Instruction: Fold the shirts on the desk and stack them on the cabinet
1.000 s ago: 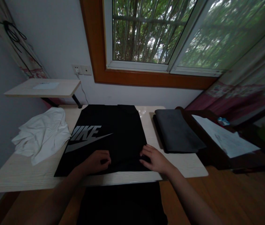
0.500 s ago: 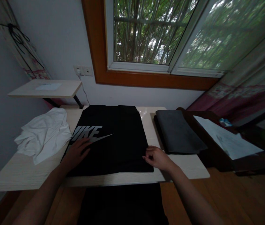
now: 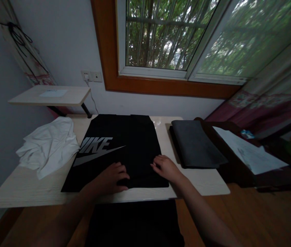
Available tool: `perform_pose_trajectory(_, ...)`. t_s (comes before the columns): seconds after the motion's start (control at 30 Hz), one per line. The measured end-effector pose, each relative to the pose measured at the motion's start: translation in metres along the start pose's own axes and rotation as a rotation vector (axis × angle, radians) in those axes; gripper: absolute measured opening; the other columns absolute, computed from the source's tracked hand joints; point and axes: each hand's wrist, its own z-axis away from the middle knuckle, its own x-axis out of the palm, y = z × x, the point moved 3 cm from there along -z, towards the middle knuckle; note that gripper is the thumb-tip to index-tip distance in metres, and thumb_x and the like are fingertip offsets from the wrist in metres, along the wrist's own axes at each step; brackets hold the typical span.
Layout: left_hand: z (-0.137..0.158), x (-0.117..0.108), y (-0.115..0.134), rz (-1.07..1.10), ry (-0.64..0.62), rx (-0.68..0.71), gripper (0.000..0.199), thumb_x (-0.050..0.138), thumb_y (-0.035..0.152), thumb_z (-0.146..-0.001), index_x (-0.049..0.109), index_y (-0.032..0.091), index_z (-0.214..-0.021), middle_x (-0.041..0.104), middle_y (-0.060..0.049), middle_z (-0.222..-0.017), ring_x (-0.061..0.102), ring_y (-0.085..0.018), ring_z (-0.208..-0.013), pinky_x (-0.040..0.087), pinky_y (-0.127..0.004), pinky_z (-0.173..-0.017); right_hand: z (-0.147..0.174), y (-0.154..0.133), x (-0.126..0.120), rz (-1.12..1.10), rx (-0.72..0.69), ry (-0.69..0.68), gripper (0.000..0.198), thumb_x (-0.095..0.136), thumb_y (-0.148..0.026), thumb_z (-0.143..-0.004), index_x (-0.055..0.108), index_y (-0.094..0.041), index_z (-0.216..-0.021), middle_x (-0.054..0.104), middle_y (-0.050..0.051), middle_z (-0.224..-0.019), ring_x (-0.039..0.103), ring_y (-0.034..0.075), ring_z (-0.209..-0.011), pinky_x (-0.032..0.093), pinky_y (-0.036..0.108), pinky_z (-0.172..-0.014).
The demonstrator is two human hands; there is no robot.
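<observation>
A black T-shirt (image 3: 132, 137), folded into a flat rectangular shape with a grey NIKE print and swoosh at its left, lies on the pale wooden table (image 3: 197, 181). My left hand (image 3: 114, 176) rests on the shirt near its front edge, thumb and fingers apart. On the right side of the shirt lies my right hand (image 3: 166, 167), its slightly bent fingers resting on the cloth; no cloth shows pinched between them. Left of the shirt, a crumpled white garment (image 3: 50, 145) touches or nearly touches its side.
Folded dark grey fabric (image 3: 197, 144) sits at the table's right. A small raised shelf (image 3: 70, 97) stands at the back left, with a paper on it. Beyond the right edge is a dark piece of furniture with a pale sheet (image 3: 248, 151). A window is behind.
My left hand has moved right and toward me, from the print to the shirt's front edge. My right hand has shifted slightly left and inward over the shirt.
</observation>
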Motion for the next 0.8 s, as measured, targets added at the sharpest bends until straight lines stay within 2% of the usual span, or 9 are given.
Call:
perform_pose_trajectory(0.07, -0.012, 0.002, 0.006, -0.021, -0.01, 0.01, 0.031, 0.078, 0.037, -0.081, 0.068, 0.024, -0.107, 0.063, -0.006, -0.106, 0.055, -0.023, -0.1, 0.044, -0.037, -0.089, -0.002, -0.001, 0.002, 0.024, 0.005, 0.0, 0.02, 0.056, -0.028, -0.099, 0.061, -0.021, -0.08, 0.063, 0.003, -0.078, 0.059, 0.019, -0.077, 0.042, 0.033, -0.078)
perform_pose_trajectory(0.2, -0.025, 0.006, 0.004, 0.032, 0.012, 0.016, 0.006, 0.063, 0.019, -0.088, 0.066, 0.022, -0.093, 0.063, -0.003, -0.097, 0.056, -0.018, -0.091, 0.043, -0.031, -0.084, -0.002, -0.001, 0.001, 0.031, 0.011, 0.012, 0.022, 0.054, -0.029, -0.1, 0.061, -0.021, -0.081, 0.062, 0.003, -0.077, 0.058, 0.019, -0.077, 0.042, 0.033, -0.078)
perform_pose_trajectory(0.43, -0.027, 0.017, -0.016, 0.234, 0.063, -0.106, 0.007, 0.06, 0.013, -0.083, 0.062, 0.02, -0.081, 0.057, 0.001, -0.081, 0.051, -0.011, -0.07, 0.039, -0.024, -0.065, 0.0, -0.022, -0.006, -0.112, -0.06, -0.005, 0.015, 0.064, -0.036, -0.094, 0.064, -0.021, -0.093, 0.064, 0.003, -0.085, 0.058, 0.019, -0.083, 0.041, 0.033, -0.078)
perform_pose_trajectory(0.57, -0.027, 0.014, -0.01, 0.212, 0.066, -0.075, 0.001, 0.065, 0.022, -0.086, 0.065, 0.021, -0.085, 0.06, 0.0, -0.083, 0.055, -0.014, -0.078, 0.041, -0.027, -0.071, -0.003, -0.035, -0.001, -0.155, -0.116, -0.062, 0.02, 0.072, -0.039, -0.088, 0.063, -0.022, -0.095, 0.063, 0.003, -0.09, 0.058, 0.021, -0.088, 0.042, 0.033, -0.08)
perform_pose_trajectory(0.7, -0.029, 0.012, 0.002, 0.099, 0.054, -0.021, 0.025, 0.079, 0.037, -0.079, 0.068, 0.024, -0.098, 0.065, -0.002, -0.097, 0.058, -0.019, -0.09, 0.041, -0.033, -0.085, -0.006, -0.037, 0.006, -0.15, -0.091, -0.05, 0.014, 0.07, -0.033, -0.09, 0.061, -0.022, -0.092, 0.062, 0.003, -0.09, 0.058, 0.02, -0.089, 0.042, 0.034, -0.082)
perform_pose_trajectory(0.8, -0.032, 0.013, 0.006, 0.04, 0.063, -0.007, 0.02, 0.077, 0.032, -0.08, 0.068, 0.024, -0.095, 0.065, -0.002, -0.096, 0.058, -0.019, -0.091, 0.039, -0.034, -0.089, -0.007, -0.035, 0.007, -0.16, -0.075, -0.039, 0.011, 0.067, -0.031, -0.091, 0.061, -0.022, -0.093, 0.062, 0.003, -0.089, 0.057, 0.02, -0.086, 0.042, 0.034, -0.081)
